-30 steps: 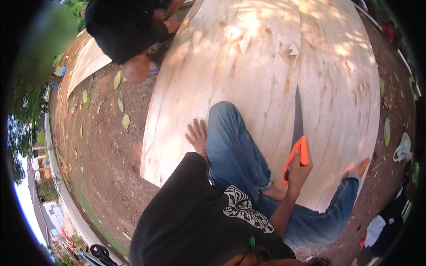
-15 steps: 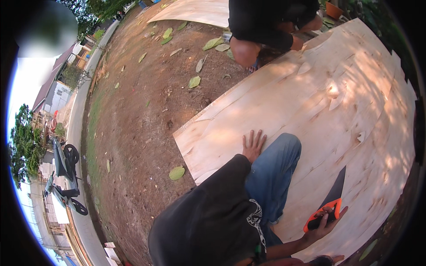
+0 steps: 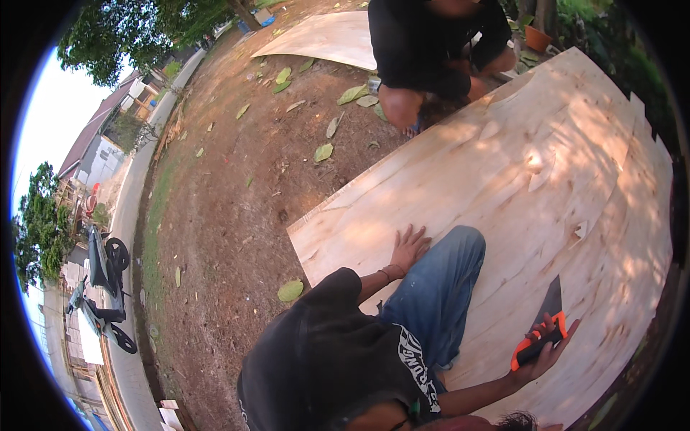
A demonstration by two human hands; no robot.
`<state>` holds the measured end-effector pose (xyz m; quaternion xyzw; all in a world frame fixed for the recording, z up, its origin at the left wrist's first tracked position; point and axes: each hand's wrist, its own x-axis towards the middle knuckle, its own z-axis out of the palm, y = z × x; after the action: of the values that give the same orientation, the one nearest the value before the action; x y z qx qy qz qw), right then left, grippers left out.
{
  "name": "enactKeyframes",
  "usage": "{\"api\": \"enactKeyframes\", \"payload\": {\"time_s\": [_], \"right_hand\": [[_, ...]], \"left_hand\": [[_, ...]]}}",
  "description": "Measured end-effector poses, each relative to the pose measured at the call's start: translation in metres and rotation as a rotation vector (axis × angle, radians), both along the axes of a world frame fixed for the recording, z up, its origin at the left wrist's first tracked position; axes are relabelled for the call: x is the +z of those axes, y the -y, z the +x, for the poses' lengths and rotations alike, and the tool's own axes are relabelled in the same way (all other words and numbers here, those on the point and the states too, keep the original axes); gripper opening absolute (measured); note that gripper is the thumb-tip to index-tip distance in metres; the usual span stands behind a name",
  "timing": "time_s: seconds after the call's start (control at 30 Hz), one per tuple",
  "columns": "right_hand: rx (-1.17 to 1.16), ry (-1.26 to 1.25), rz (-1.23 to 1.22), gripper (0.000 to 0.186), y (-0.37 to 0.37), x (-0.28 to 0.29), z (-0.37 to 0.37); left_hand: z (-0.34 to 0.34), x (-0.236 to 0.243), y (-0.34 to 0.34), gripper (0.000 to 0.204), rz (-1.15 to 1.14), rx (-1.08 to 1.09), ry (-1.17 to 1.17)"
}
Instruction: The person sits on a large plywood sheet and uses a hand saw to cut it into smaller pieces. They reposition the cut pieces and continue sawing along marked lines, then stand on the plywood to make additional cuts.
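Note:
A large pale plywood sheet lies beneath both of my hands. My left hand rests palm down on it beside a bent knee in blue jeans, fingers stretched out. At the right, my right hand grips the handle of a handsaw. Its handle is orange and black, and its dark blade points away over the sheet. Whether the blade touches the wood I cannot tell. A cutting line cannot be made out.
A person in black squats at the sheet's far edge, a hand near it. Another plywood sheet lies behind, on leaf-strewn brown soil. An orange pot stands far right. A motorbike stands by the path at left.
My left hand has turned slightly, its wrist now showing from the sleeve. The saw's handle has shifted to the right with my right hand. The view has tilted a little.

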<state>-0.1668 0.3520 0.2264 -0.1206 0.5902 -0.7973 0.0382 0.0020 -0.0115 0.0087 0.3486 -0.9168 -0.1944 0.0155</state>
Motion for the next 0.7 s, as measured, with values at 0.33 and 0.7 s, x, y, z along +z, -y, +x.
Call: {"api": "enactKeyframes", "payload": {"time_s": [0.33,0.7], "right_hand": [[-0.047,0.079,0.041,0.077,-0.006,-0.005,0.034],[-0.279,0.497,0.42,0.073,0.017,-0.027,0.063]], "left_hand": [[-0.14,0.125,-0.056,0.068,0.165,-0.095,-0.071],[-0.244,0.022,-0.119,0.12,-0.004,-0.979,0.32]]}}
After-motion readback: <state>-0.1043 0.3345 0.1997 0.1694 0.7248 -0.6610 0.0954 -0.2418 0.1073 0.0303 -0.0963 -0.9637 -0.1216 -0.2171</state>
